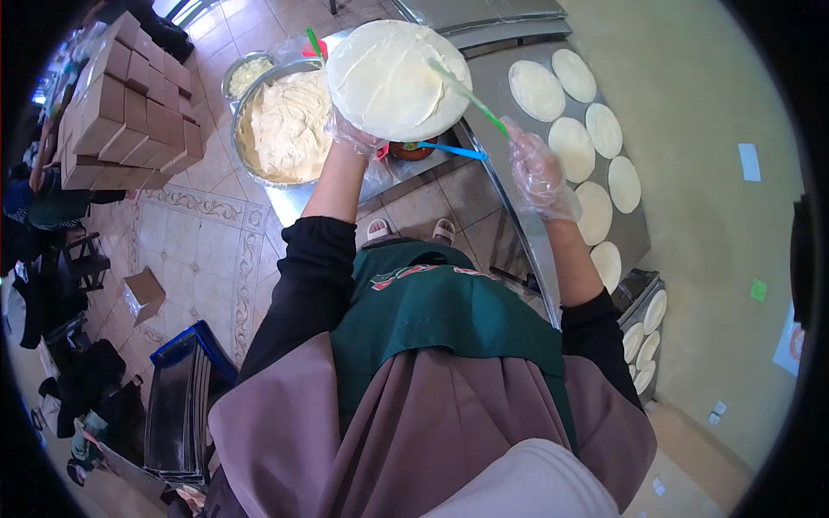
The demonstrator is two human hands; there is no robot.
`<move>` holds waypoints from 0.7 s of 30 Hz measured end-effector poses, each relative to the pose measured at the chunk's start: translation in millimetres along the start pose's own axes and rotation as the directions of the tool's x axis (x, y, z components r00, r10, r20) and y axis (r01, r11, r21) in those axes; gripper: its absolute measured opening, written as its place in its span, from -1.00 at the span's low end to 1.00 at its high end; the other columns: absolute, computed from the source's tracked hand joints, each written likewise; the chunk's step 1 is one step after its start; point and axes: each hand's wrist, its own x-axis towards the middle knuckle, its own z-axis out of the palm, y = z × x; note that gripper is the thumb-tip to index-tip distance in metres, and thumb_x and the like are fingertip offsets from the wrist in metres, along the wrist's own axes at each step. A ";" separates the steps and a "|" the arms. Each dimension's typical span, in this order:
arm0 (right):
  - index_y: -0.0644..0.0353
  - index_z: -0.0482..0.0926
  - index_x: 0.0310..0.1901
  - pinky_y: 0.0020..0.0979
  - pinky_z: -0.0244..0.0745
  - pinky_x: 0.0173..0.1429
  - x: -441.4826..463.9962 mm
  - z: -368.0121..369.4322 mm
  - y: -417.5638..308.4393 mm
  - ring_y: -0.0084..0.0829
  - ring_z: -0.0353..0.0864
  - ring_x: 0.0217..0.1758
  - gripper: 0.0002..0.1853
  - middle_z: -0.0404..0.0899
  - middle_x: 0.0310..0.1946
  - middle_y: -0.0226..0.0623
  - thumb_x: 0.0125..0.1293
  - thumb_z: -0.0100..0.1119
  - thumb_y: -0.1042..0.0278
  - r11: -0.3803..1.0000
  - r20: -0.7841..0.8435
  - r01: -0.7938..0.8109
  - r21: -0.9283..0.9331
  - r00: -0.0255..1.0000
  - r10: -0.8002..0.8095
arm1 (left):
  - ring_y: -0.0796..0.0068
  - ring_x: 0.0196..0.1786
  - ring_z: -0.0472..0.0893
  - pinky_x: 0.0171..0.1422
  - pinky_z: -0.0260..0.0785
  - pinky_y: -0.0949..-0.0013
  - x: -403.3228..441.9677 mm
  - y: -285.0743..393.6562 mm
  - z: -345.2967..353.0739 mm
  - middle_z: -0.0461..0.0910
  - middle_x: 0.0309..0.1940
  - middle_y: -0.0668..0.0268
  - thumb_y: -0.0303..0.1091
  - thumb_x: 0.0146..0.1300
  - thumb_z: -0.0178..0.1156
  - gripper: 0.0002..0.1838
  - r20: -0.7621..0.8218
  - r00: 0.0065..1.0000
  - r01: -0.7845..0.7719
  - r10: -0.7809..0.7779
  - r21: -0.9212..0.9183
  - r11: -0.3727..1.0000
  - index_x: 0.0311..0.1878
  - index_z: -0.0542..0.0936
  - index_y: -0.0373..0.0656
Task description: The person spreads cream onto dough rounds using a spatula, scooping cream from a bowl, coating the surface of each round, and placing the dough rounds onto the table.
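Note:
My left hand (pixel 352 135), in a clear plastic glove, holds up a round flat base (pixel 380 86) from below, its top coated with pale cream. In my gloved right hand (pixel 540 173) is the green handle of a spatula (pixel 471 97), whose pale blade rests on the cream. To the left of the base stands a large metal bowl (pixel 238 142) heaped with cream-coloured spread (pixel 289 125). Beneath the base, a blue-handled utensil (pixel 453 151) lies by a partly hidden container of something reddish. Another green handle (pixel 313 41) sticks up behind the base's left edge.
Several pale rounds (pixel 570 148) lie on a metal surface at right, with more on a lower rack (pixel 645 341). A small bowl of white shreds (pixel 248 76) stands beside the large bowl. Stacked cardboard boxes (pixel 129 104), dark trays (pixel 177 414) and other people are at left.

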 end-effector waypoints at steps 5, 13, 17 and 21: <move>-0.02 0.47 0.17 -0.19 0.44 -0.48 -26.2 8.0 -8.7 -0.14 0.52 -0.54 -0.49 0.44 -0.49 -0.20 0.14 0.09 0.56 0.997 0.082 0.015 -0.073 0.997 -0.009 | 0.11 0.22 0.46 0.30 0.32 -0.03 10.4 -5.6 5.1 0.42 0.23 0.15 0.00 0.40 -0.16 -0.49 0.150 0.988 -0.026 0.044 -0.119 0.993 0.26 0.36 -0.12; 0.02 0.48 0.16 -0.19 0.44 -0.47 -29.7 -5.9 -20.6 -0.15 0.50 -0.55 -0.51 0.47 -0.48 -0.18 0.15 0.10 0.56 0.988 0.028 0.043 0.150 0.998 -0.047 | 0.09 0.23 0.45 0.31 0.30 -0.06 10.8 -5.4 7.9 0.43 0.22 0.16 0.18 0.36 -0.25 -0.38 0.042 0.996 -0.080 0.080 -0.015 0.997 0.27 0.36 -0.07; 0.05 0.45 0.18 -0.20 0.43 -0.48 -32.8 8.7 -3.5 -0.15 0.47 -0.57 -0.48 0.43 -0.53 -0.19 0.14 0.09 0.59 1.000 -0.106 0.001 0.000 0.994 -0.001 | 0.11 0.27 0.41 0.34 0.27 -0.01 9.3 -15.9 16.7 0.41 0.25 0.19 0.24 0.34 -0.25 -0.33 0.041 0.996 -0.084 0.082 0.028 0.996 0.30 0.33 -0.05; 0.06 0.42 0.21 -0.19 0.44 -0.48 -55.3 19.8 -25.5 -0.14 0.48 -0.56 -0.46 0.41 -0.55 -0.19 0.14 0.08 0.59 1.000 -0.007 -0.023 -0.014 1.000 0.023 | 0.11 0.28 0.40 0.35 0.25 -0.04 18.4 -24.7 11.8 0.40 0.25 0.20 0.20 0.35 -0.24 -0.36 0.038 0.982 -0.189 0.187 0.060 0.980 0.31 0.32 -0.04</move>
